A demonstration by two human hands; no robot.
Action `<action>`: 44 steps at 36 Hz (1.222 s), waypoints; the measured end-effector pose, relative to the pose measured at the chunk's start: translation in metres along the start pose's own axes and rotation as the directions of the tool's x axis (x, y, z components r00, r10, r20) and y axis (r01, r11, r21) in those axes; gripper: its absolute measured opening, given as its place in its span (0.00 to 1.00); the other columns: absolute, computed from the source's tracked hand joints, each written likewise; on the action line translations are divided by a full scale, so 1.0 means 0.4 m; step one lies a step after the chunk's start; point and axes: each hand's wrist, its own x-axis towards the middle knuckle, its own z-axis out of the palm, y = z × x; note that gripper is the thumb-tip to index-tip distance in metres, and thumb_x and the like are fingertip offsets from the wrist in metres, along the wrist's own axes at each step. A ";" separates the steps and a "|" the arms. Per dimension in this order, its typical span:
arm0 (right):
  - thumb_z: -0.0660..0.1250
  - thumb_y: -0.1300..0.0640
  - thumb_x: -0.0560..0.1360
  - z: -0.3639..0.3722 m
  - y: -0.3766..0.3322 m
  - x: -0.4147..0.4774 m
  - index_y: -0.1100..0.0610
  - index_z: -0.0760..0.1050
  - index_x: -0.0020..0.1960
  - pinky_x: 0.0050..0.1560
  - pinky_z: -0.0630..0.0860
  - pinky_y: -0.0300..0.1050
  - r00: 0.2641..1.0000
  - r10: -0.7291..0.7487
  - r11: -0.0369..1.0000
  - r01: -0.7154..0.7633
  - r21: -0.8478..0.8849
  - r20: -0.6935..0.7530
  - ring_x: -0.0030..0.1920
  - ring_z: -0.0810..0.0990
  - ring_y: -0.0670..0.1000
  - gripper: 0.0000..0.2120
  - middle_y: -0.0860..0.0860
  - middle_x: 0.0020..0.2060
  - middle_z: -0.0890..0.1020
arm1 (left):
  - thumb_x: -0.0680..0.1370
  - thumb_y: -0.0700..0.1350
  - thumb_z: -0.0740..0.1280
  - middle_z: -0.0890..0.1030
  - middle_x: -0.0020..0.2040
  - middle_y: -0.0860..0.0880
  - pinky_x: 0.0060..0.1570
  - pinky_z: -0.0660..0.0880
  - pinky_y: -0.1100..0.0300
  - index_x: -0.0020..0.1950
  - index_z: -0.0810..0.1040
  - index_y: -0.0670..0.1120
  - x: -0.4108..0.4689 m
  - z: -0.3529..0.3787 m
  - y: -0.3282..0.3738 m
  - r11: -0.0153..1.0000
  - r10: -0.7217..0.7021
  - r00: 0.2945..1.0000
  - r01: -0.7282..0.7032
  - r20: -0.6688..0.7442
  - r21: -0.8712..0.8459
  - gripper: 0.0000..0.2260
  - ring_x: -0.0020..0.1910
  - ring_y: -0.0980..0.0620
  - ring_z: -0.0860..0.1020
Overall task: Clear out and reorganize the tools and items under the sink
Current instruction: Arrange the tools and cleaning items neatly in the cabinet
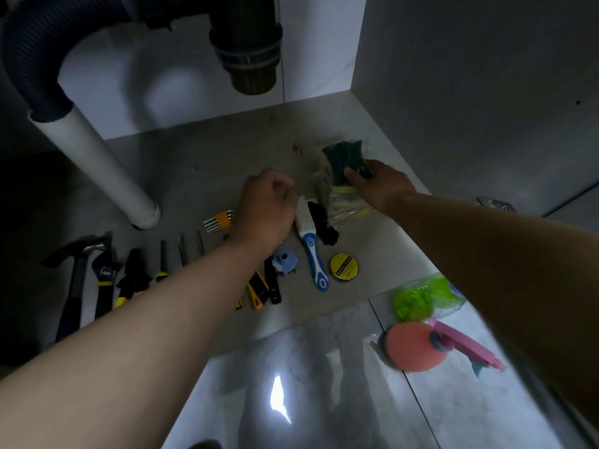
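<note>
My right hand (379, 186) grips a clear plastic bag of green scouring pads (345, 160) near the back right of the cabinet floor. My left hand (265, 205) hovers with curled fingers just left of a blue-and-white brush (312, 251); I cannot see anything in it. A black cloth (324, 225) lies between the brush and the bag. A yellow tape roll (344, 267) sits right of the brush. A hex key set (218, 220) lies left of my left hand.
A hammer (77, 273), wrench (105, 280), pliers (133, 273), screwdrivers (162, 260) and a utility knife (256, 290) lie in a row at the front left. A white drain pipe (107, 166) stands left. A green bag (421, 299) and pink scrubber (415, 350) lie on the floor outside.
</note>
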 end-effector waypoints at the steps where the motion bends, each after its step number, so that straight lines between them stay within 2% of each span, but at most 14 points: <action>1: 0.55 0.32 0.79 -0.005 0.005 -0.005 0.53 0.68 0.73 0.56 0.72 0.48 1.000 0.004 1.000 -0.004 0.022 -0.009 0.62 0.77 0.61 0.32 0.57 0.64 0.78 | 0.79 0.42 0.66 0.80 0.58 0.44 0.51 0.76 0.65 0.56 0.80 0.47 -0.007 0.003 -0.001 0.999 0.018 1.000 -0.019 0.023 0.026 0.07 0.51 0.52 0.79; 4: 0.54 0.30 0.77 -0.030 0.025 -0.026 0.51 0.65 0.75 0.61 0.70 0.50 0.997 0.035 0.994 -0.028 0.101 -0.066 0.65 0.75 0.61 0.34 0.58 0.67 0.76 | 0.78 0.40 0.66 0.77 0.59 0.43 0.59 0.77 0.53 0.56 0.79 0.47 -0.037 0.018 0.009 0.997 0.050 0.996 -0.055 0.080 0.061 0.08 0.55 0.48 0.79; 7: 0.55 0.31 0.77 -0.065 0.053 -0.057 0.47 0.65 0.75 0.64 0.70 0.49 0.994 0.054 0.984 -0.036 0.177 -0.094 0.67 0.74 0.60 0.32 0.57 0.68 0.76 | 0.78 0.40 0.67 0.73 0.56 0.48 0.59 0.74 0.55 0.56 0.79 0.48 -0.088 0.043 0.033 0.985 0.129 0.983 -0.142 0.129 0.097 0.08 0.56 0.49 0.77; 9: 0.56 0.34 0.78 -0.090 0.081 -0.086 0.46 0.70 0.72 0.57 0.70 0.46 0.993 0.021 0.982 0.002 0.186 -0.120 0.64 0.76 0.59 0.27 0.56 0.64 0.78 | 0.77 0.41 0.68 0.74 0.57 0.48 0.57 0.74 0.56 0.57 0.78 0.49 -0.130 0.067 0.047 0.959 0.234 0.953 -0.259 0.195 0.116 0.09 0.57 0.49 0.76; 13: 0.58 0.41 0.80 -0.143 0.143 -0.170 0.50 0.79 0.55 0.47 0.67 0.41 0.979 -0.050 0.989 0.076 0.124 -0.199 0.56 0.80 0.56 0.17 0.52 0.51 0.84 | 0.75 0.44 0.69 0.71 0.57 0.54 0.57 0.74 0.55 0.61 0.74 0.52 -0.223 0.137 0.070 0.879 0.384 0.782 -0.472 0.491 0.065 0.15 0.59 0.51 0.75; 17: 0.58 0.44 0.80 -0.182 0.221 -0.277 0.53 0.81 0.43 0.48 0.75 0.45 0.984 -0.054 0.990 0.075 0.122 -0.171 0.45 0.82 0.55 0.19 0.49 0.35 0.84 | 0.70 0.51 0.74 0.72 0.62 0.54 0.64 0.74 0.53 0.71 0.70 0.58 -0.321 0.228 0.092 0.890 0.349 0.635 -0.455 0.689 -0.031 0.30 0.64 0.55 0.74; 20: 0.59 0.44 0.80 -0.187 0.283 -0.340 0.50 0.81 0.40 0.43 0.71 0.42 0.990 -0.008 0.997 0.020 0.081 -0.139 0.40 0.80 0.51 0.17 0.41 0.28 0.78 | 0.68 0.50 0.75 0.72 0.64 0.53 0.64 0.73 0.56 0.73 0.70 0.57 -0.368 0.288 0.098 0.896 0.314 0.560 -0.443 0.767 -0.043 0.34 0.64 0.54 0.74; 22: 0.60 0.49 0.78 -0.179 0.319 -0.370 0.50 0.81 0.43 0.43 0.71 0.42 0.991 0.027 0.998 -0.020 0.054 -0.128 0.41 0.78 0.51 0.13 0.41 0.31 0.79 | 0.69 0.49 0.76 0.75 0.64 0.51 0.62 0.74 0.56 0.69 0.75 0.56 -0.389 0.316 0.101 0.867 0.313 0.565 -0.497 0.764 0.013 0.28 0.63 0.51 0.75; 25: 0.62 0.58 0.76 -0.159 0.361 -0.401 0.51 0.80 0.46 0.50 0.75 0.48 0.992 0.042 0.999 -0.038 0.032 -0.121 0.46 0.78 0.54 0.08 0.50 0.45 0.81 | 0.72 0.48 0.73 0.77 0.56 0.53 0.54 0.75 0.55 0.57 0.77 0.56 -0.413 0.340 0.109 0.849 0.303 0.581 -0.524 0.755 0.063 0.15 0.58 0.50 0.76; 29: 0.62 0.64 0.73 -0.120 0.397 -0.429 0.53 0.80 0.50 0.50 0.75 0.47 0.992 0.091 0.992 -0.083 0.097 -0.087 0.45 0.77 0.55 0.11 0.53 0.45 0.78 | 0.74 0.47 0.70 0.78 0.50 0.53 0.51 0.76 0.51 0.50 0.78 0.52 -0.420 0.343 0.107 0.798 0.340 0.557 -0.597 0.758 0.081 0.06 0.54 0.50 0.77; 34: 0.71 0.67 0.68 -0.047 0.445 -0.459 0.62 0.75 0.58 0.48 0.70 0.44 0.992 0.114 0.981 -0.121 0.154 0.049 0.47 0.73 0.53 0.19 0.55 0.46 0.75 | 0.74 0.49 0.73 0.81 0.45 0.51 0.45 0.75 0.53 0.48 0.81 0.48 -0.404 0.292 0.094 0.846 0.333 0.592 -0.531 0.734 0.044 0.07 0.47 0.49 0.79; 39: 0.69 0.65 0.69 -0.011 0.432 -0.528 0.55 0.67 0.49 0.38 0.64 0.44 0.935 0.338 0.899 -0.287 0.331 -0.106 0.39 0.71 0.51 0.14 0.51 0.40 0.73 | 0.73 0.50 0.76 0.74 0.30 0.57 0.32 0.64 0.63 0.37 0.76 0.51 -0.367 0.201 0.105 0.936 0.277 0.651 -0.350 0.706 -0.045 0.11 0.31 0.60 0.70; 42: 0.62 0.68 0.73 -0.035 0.376 -0.595 0.51 0.74 0.47 0.34 0.73 0.40 0.963 0.243 0.727 -0.258 0.637 0.113 0.35 0.73 0.50 0.12 0.51 0.37 0.75 | 0.74 0.48 0.77 0.71 0.29 0.57 0.32 0.65 0.67 0.36 0.76 0.47 -0.340 0.154 0.145 0.968 0.247 0.709 -0.208 0.660 -0.140 0.13 0.30 0.62 0.70; 44: 0.63 0.68 0.72 -0.065 0.335 -0.631 0.50 0.77 0.57 0.42 0.76 0.41 0.934 0.051 0.605 -0.310 0.733 0.353 0.42 0.77 0.49 0.19 0.54 0.47 0.79 | 0.75 0.47 0.76 0.73 0.31 0.52 0.35 0.68 0.65 0.38 0.79 0.43 -0.327 0.136 0.180 0.970 0.235 0.728 -0.140 0.644 -0.197 0.11 0.31 0.59 0.72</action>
